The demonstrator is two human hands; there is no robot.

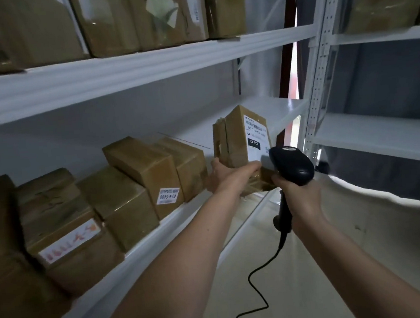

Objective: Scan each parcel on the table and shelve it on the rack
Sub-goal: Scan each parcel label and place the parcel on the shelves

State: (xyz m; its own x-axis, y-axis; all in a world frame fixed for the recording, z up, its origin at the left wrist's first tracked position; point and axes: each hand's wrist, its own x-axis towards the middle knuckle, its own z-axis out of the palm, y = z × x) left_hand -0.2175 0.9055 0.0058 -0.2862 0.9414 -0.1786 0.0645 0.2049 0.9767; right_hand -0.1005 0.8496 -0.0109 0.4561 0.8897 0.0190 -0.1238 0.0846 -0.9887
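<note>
At the rack's middle shelf (210,225), the left hand (228,175) grips a labelled parcel (240,140) upright beside several shelved boxes (138,176); the right hand (299,191) clasps the scanner (291,163). Shelving this one looks nearly finished.

Head view, seemingly close, facing rack (144,70)

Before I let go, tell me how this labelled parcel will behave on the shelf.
The parcel stands upright, so it may tip. Its glossy tape looks slippery, and the torn edge suggests soft cardboard that could crush.
</note>
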